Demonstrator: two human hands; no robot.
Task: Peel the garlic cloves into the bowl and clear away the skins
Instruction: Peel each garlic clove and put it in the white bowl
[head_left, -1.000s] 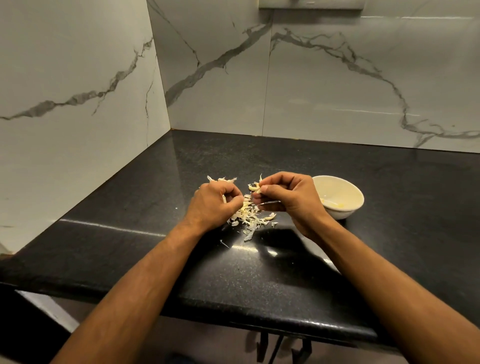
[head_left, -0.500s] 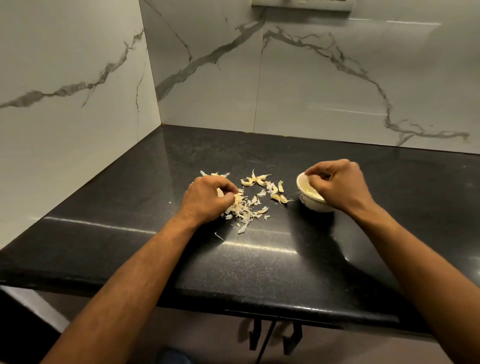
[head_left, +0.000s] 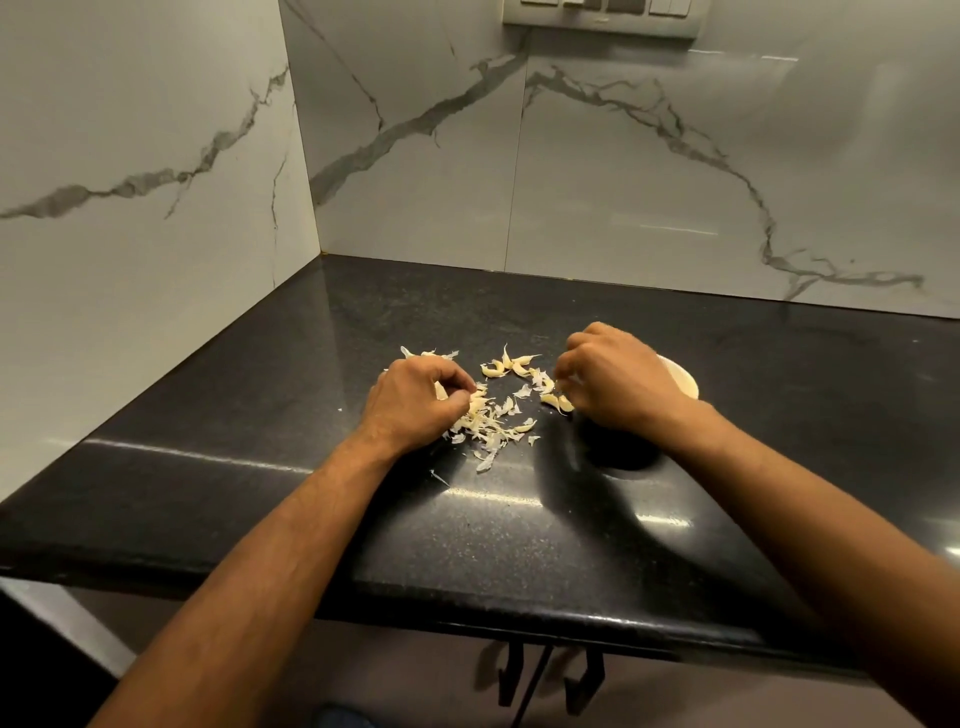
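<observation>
Head view: black countertop (head_left: 519, 545), marble-tiled corner. L hand (head_left: 415, 402) w/ fingers curled, fingertips pinching papery bit at edge of skin pile (head_left: 488, 421). R hand (head_left: 618, 387) curled, fingertips down at garlic cloves (head_left: 558, 401); whether it grips one, can't tell. More unpeeled cloves (head_left: 506, 366) behind pile. White bowl (head_left: 680, 382) just beyond R hand, mostly hidden

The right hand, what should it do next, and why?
Probably pinch one of the unpeeled cloves at its fingertips and lift it: the right hand is down beside them, the bowl sits just behind, and several cloves lie unpeeled.
</observation>
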